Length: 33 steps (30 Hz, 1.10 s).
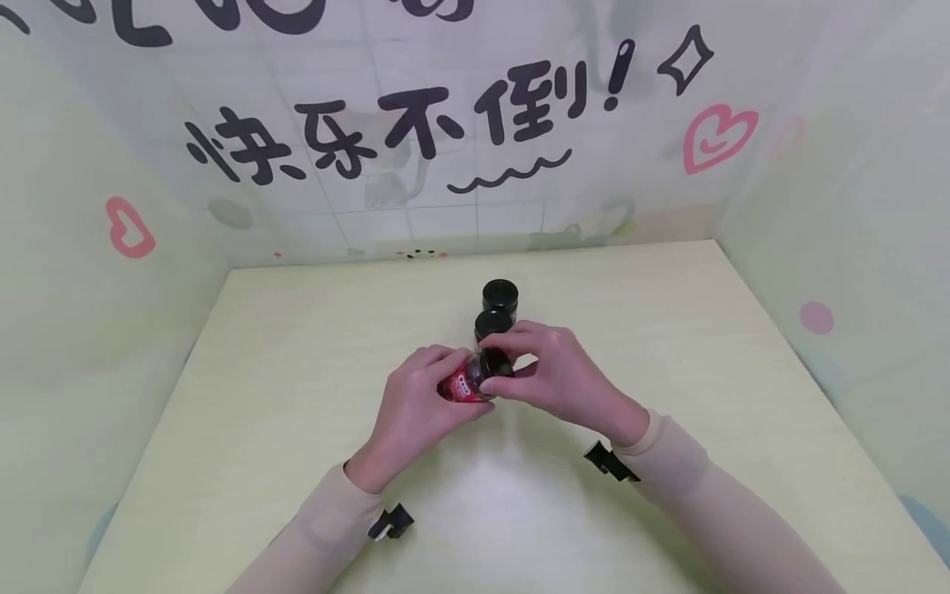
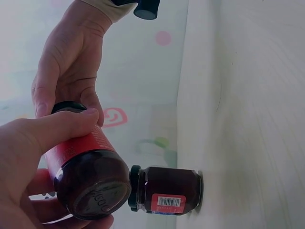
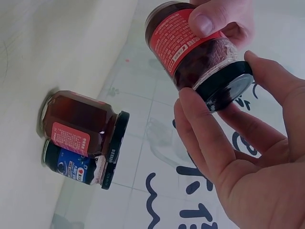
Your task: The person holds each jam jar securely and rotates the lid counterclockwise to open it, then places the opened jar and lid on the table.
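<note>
A glass jar (image 1: 462,384) with a red label and dark contents is held tilted above the table. My left hand (image 1: 416,400) grips it round the body, thumb across the label in the left wrist view. At the other end, my right hand (image 1: 567,375) pinches the black lid (image 3: 226,86) between thumb and fingers. The lid sits on the jar's mouth, and clear film shows around the neck. Behind the hands stand two more lidded jars, one with a pinkish-red label (image 3: 69,138) and one with a blue label (image 3: 71,164).
The pale tabletop (image 1: 297,330) is enclosed by a back wall (image 1: 334,223) with black lettering and by side walls. The two standing jars are close together, just beyond the held one. A black wrist camera (image 1: 391,521) hangs by the left sleeve, another camera (image 1: 610,462) by the right.
</note>
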Available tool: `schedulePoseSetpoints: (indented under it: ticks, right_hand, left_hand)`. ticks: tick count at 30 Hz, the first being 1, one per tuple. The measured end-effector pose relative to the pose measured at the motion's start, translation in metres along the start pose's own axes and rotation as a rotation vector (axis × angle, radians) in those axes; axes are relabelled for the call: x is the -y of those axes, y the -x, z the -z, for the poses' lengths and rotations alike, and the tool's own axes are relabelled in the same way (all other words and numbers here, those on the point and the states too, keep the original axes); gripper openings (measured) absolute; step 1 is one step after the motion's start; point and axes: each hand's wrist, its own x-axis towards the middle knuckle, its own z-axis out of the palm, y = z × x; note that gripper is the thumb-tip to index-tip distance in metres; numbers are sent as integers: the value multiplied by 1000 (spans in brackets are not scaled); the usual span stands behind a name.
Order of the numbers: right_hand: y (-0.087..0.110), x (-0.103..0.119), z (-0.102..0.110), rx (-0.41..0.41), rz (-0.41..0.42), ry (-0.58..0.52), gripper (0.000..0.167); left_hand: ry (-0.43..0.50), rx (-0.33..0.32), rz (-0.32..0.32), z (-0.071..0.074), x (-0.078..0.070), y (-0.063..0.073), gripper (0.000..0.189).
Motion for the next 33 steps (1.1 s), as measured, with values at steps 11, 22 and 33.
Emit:
schedulePoseSetpoints:
  ticks: [11,22,33]
  right_hand:
    - [4,-1,2,14,23,-14,41]
    - [7,-4,4,13,4,-2,37]
    - [-1,1,-1,-71,-107,159,25]
  left_hand:
    - [25,27,31,2,-3,1,60]
    - [67,41,81,0,-5,1,60]
    - [43,31,71,-1,-1,-1,61]
